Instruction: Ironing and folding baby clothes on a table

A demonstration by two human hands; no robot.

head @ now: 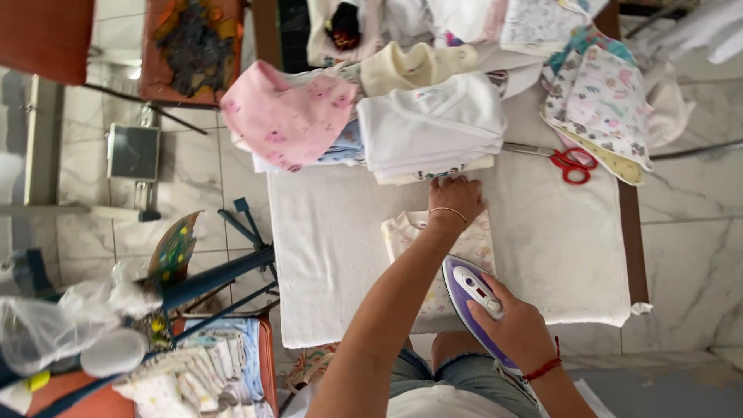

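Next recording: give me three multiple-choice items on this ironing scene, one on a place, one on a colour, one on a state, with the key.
1. Where do the scissors lie?
A. on the floor
B. on the white cloth-covered table, right of the folded white stack
C. in the person's lap

2. What colour are the scissor handles?
A. red
B. green
C. black

3. What is the right hand doing?
A. hanging free
B. gripping the purple iron
C. lifting the scissors

Key: 1 B, they rest beside the stack on the table; 2 A, both loops are red; 3 B, its fingers wrap the iron's handle while the left hand presses the patterned garment flat.
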